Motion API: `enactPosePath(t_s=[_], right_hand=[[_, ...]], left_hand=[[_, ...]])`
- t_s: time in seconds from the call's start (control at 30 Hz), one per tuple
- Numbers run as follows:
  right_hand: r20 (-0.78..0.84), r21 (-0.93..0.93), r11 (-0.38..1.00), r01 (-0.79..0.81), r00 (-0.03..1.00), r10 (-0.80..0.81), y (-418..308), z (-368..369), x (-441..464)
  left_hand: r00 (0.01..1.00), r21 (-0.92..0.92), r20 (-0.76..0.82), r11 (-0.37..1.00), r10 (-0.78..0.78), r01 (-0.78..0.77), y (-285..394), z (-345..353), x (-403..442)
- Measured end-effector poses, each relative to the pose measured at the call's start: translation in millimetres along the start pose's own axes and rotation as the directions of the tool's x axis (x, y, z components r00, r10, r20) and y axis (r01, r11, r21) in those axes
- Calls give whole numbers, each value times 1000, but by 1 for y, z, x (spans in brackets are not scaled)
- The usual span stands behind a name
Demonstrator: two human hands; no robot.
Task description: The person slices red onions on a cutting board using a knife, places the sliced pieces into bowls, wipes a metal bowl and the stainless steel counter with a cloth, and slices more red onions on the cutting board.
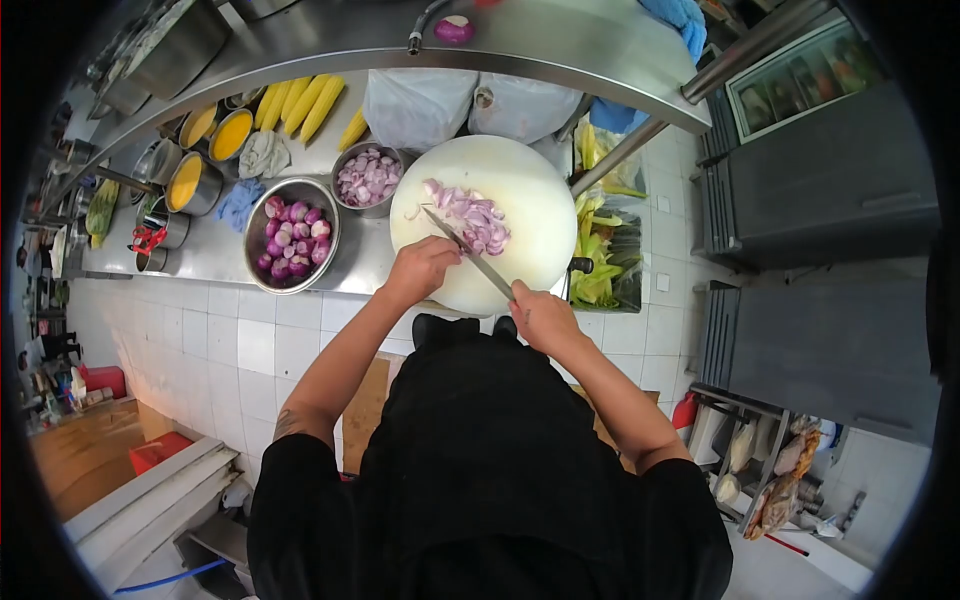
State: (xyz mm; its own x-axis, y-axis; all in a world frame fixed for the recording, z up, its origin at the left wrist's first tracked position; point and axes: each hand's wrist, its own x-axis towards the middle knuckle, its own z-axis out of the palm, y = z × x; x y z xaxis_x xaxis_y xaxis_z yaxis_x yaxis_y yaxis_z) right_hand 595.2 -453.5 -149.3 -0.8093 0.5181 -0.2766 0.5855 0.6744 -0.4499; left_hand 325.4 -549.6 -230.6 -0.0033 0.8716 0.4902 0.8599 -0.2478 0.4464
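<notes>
My right hand point(543, 318) is wrapped round the handle of a long kitchen knife point(489, 274). Its blade points away from me and to the left, low over a round white cutting board point(538, 185). Against the blade's left side, my left hand point(424, 268) has its fingers curled together over the board's near edge; what they pinch is hidden. Beyond the blade lies a loose pile of cut purple onion pieces point(482, 222). To the left, a small metal bowl point(398, 205) holds more cut onion, and a larger metal bowl point(253, 268) holds several whole purple onions.
Corn cobs point(318, 108), pots of yellow liquid point(190, 185) and a blue cloth point(238, 204) stand on the counter's left. White plastic bags point(418, 105) sit behind the board under a steel shelf point(590, 75). A bin of green husks point(607, 270) is at right.
</notes>
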Motion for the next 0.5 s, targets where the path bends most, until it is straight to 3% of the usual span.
enactPosePath(t_s=[0.07,0.2,0.27,0.37,0.5], right_hand=[[102,-8,998,-67,992,67,3,6,3],[34,21,999,-26,999,25,-1,-1,0],[121,17,997,-73,990,71,4,6,3],[64,28,999,-45,997,43,-4,-7,1],[119,34,997,-68,991,63,5,5,5]], left_hand=[[1000,9,-27,1000,11,-11,-3,3,-1],[999,4,-36,1000,15,-15,-1,2,-3],[999,-7,-49,1000,11,-11,-1,3,-3],[998,-18,-53,1000,19,-20,-1,1,-3],[995,-32,-94,999,21,-24,-2,4,-1]])
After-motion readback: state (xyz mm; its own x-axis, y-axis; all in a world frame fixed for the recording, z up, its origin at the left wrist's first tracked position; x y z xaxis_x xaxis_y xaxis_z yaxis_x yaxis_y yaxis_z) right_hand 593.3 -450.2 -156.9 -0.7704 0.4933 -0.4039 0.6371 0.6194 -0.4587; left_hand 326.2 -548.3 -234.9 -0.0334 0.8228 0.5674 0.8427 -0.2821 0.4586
